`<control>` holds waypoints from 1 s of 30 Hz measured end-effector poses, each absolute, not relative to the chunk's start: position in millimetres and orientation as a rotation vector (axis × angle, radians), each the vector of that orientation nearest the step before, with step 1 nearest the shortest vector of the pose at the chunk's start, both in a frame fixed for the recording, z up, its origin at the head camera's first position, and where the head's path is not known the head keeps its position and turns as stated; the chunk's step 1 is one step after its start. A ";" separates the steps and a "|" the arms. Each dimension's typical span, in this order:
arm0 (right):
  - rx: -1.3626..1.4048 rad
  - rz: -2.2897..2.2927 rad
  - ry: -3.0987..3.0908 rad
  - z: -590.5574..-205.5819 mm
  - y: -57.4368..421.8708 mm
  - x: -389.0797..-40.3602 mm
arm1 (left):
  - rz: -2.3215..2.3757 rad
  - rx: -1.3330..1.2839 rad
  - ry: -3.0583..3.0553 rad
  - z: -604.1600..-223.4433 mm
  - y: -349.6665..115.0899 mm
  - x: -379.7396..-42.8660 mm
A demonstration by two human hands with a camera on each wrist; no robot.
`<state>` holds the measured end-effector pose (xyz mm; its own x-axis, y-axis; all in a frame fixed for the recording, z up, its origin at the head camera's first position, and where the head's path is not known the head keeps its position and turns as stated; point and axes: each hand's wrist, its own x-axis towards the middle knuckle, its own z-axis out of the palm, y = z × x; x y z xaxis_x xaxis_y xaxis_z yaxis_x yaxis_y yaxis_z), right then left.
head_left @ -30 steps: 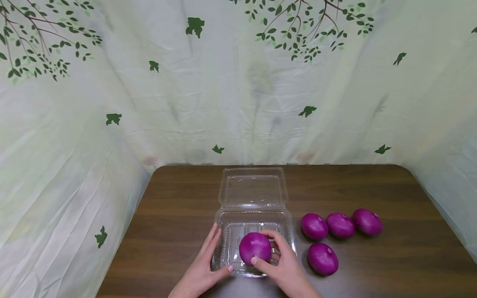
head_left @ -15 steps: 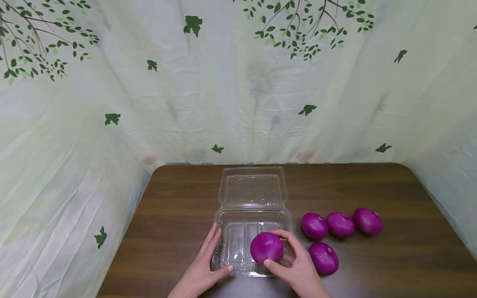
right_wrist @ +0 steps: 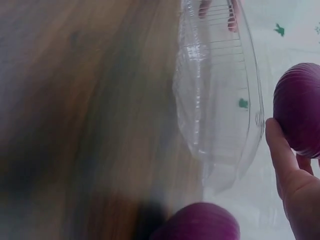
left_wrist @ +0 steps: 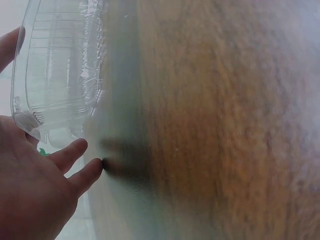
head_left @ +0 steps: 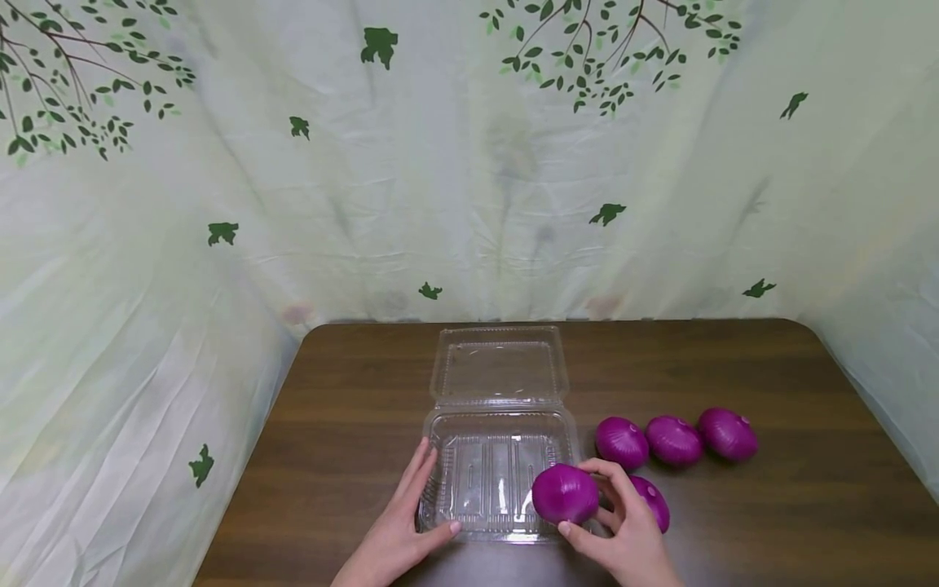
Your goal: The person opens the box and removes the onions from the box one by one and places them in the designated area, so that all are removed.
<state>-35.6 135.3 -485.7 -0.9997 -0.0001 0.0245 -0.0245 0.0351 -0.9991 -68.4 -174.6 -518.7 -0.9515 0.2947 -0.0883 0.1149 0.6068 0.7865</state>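
A purple-skinned red onion (head_left: 565, 493) is in my right hand (head_left: 623, 522), which grips it between thumb and fingers. In the right wrist view this held onion (right_wrist: 302, 110) is higher than the rim of the clear plastic clamshell container (right_wrist: 225, 90). From the head view it covers the right front part of the open container (head_left: 469, 534). My left hand (head_left: 396, 522) rests at the container's left front corner, fingers straight along the left side and thumb at the front edge. Behind my right hand another red onion (head_left: 651, 501) is partly hidden.
Three red onions stand in a row right of the container: one nearest (head_left: 621, 443), a middle one (head_left: 673, 441) and a far one (head_left: 728, 434). The container's clear lid (head_left: 500, 365) lies folded back on the brown wooden table (head_left: 352, 391). A leaf-patterned curtain (head_left: 469, 204) hangs behind.
My right hand has moved to the right with the onion, from over the container's middle to its right edge. It now partly covers the front loose onion. The left hand has stayed put.
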 end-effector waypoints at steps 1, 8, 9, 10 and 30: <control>0.041 2.153 -2.252 -485.9 137.0 -34.1 | 1.259 0.335 2.624 -518.6 -174.5 -68.1; 0.266 1.992 -2.208 -488.2 150.3 -29.1 | 1.247 0.333 2.641 -518.7 -173.7 -67.9; 0.308 1.973 -2.200 -488.6 152.7 -28.9 | 1.247 0.333 2.640 -518.7 -173.8 -67.8; 0.337 1.952 -2.195 -488.7 155.2 -28.9 | 1.245 0.329 2.638 -518.6 -173.9 -67.7; 0.251 1.567 -2.341 -483.3 199.8 -23.7 | 1.250 0.323 2.633 -519.5 -174.0 -67.3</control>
